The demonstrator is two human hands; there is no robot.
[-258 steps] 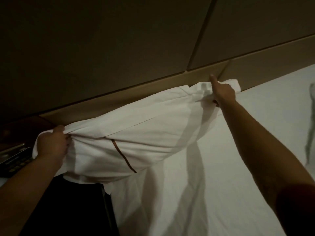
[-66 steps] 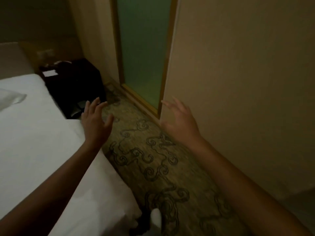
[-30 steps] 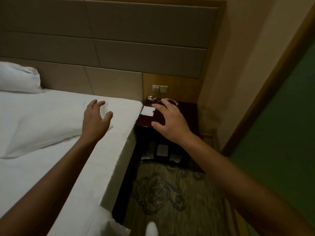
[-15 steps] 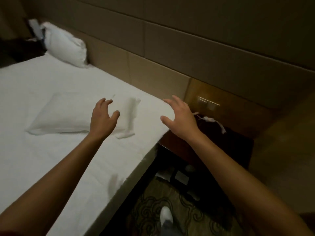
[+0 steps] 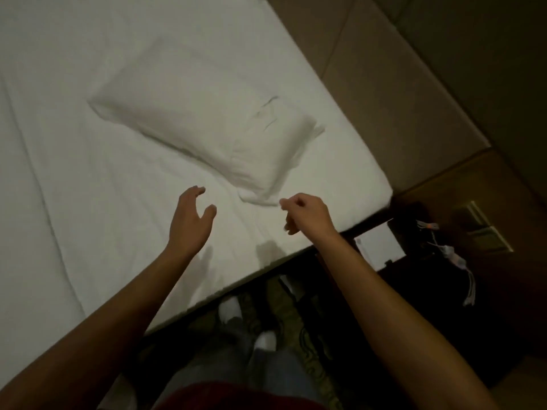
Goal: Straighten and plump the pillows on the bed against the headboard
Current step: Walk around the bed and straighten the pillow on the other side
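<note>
Reaching now over the second pillow (image 5: pixel 204 134) — half a second ago our hands were short of it. Left hand (image 5: pixel 189 223) spread, empty; right hand (image 5: pixel 305 214) curling just below its corner, not yet gripping. Pillow lies flat, apart from the headboard (image 5: pixel 370 84).

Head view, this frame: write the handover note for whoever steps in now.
Left hand: open, above the sheet, holding nothing.
Right hand: fingers curled beside the pillow's near corner; contact unclear.
Pillow: flat and askew on the bed, clear of the headboard.
Done: nothing on this pillow.
Left: lift it, plump it, set it straight against the headboard.
</note>
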